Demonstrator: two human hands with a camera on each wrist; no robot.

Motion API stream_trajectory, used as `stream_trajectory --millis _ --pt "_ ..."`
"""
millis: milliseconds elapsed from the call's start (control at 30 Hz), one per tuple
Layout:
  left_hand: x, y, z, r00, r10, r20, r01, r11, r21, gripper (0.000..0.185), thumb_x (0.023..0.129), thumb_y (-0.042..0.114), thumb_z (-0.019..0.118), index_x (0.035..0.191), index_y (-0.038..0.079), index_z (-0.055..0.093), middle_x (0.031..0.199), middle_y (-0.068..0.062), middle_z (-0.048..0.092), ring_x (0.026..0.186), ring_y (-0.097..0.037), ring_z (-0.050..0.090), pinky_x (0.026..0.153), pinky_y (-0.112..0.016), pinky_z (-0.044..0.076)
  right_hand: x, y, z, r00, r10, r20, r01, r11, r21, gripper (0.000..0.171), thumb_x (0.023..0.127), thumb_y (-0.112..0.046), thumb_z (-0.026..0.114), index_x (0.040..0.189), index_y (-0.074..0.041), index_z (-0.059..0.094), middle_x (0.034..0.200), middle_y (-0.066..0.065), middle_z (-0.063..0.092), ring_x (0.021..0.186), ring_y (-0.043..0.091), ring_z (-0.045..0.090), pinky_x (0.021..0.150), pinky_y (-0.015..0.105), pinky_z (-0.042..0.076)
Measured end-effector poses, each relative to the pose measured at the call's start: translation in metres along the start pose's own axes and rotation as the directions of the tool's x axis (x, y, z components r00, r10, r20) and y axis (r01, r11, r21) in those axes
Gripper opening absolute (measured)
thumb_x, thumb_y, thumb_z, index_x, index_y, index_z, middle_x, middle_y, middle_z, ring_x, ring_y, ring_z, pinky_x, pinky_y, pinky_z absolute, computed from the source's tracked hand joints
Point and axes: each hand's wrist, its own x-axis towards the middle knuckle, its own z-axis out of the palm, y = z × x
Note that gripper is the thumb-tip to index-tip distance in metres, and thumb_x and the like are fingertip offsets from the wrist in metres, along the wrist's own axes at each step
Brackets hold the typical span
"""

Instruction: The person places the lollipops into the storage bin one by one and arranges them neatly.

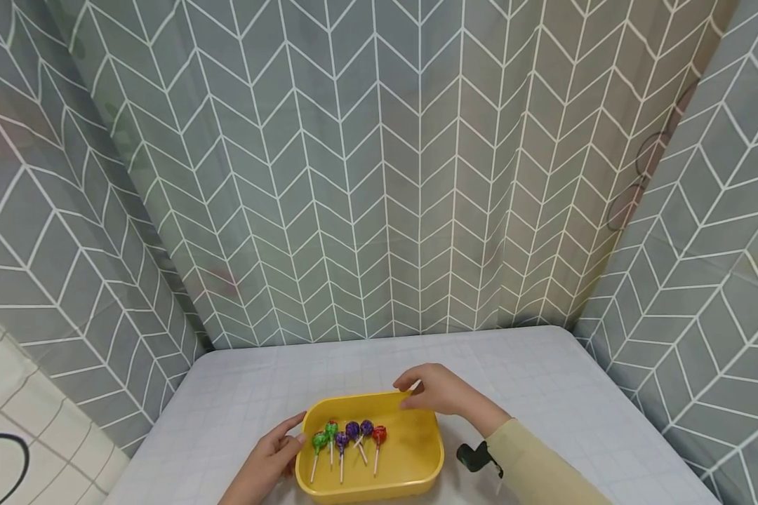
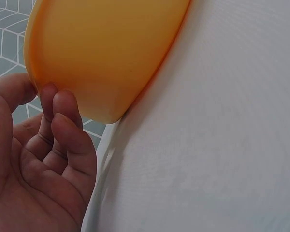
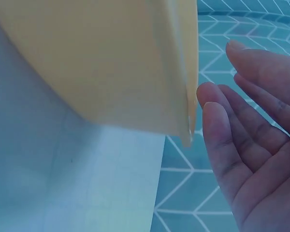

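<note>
A yellow plastic tray (image 1: 410, 449) with rounded corners stands near the front of the table. On its left half lie several wrapped lollipops: green (image 1: 318, 440), purple (image 1: 342, 440) and red (image 1: 379, 435), their white sticks pointing mostly toward me. My left hand (image 1: 270, 452) holds the tray's left rim, thumb on one side and bent fingers against the outer wall, as the left wrist view shows. Over the far right part of the rim is my right hand (image 1: 439, 390), fingers loosely bent and holding nothing. In the right wrist view its fingertips (image 3: 216, 118) are close beside the rim.
A white cloth with faint grid lines covers the table (image 1: 512, 379). Grey curtains (image 1: 379, 210) with white chevrons hang behind it and at both sides. By the right sleeve a small dark object (image 1: 474, 457) lies or hangs; I cannot tell which.
</note>
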Motion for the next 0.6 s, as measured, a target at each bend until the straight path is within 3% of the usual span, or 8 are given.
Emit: stream_trajectory --millis 600 --pt "-0.001 0.001 -0.001 1.000 -0.009 -0.003 0.009 1.000 0.001 0.078 0.096 0.048 0.061 0.152 0.001 0.034 0.083 -0.009 0.063 0.069 -0.022 0.056 0.062 -0.032 0.051 -0.023 0.026 -0.023 0.997 0.016 -0.077 -0.014 0.999 0.034 0.030 0.085 -0.024 0.080 0.113 -0.017 0.073 0.109 0.005 0.068 0.086 0.018 0.063 0.071 0.028 0.055"
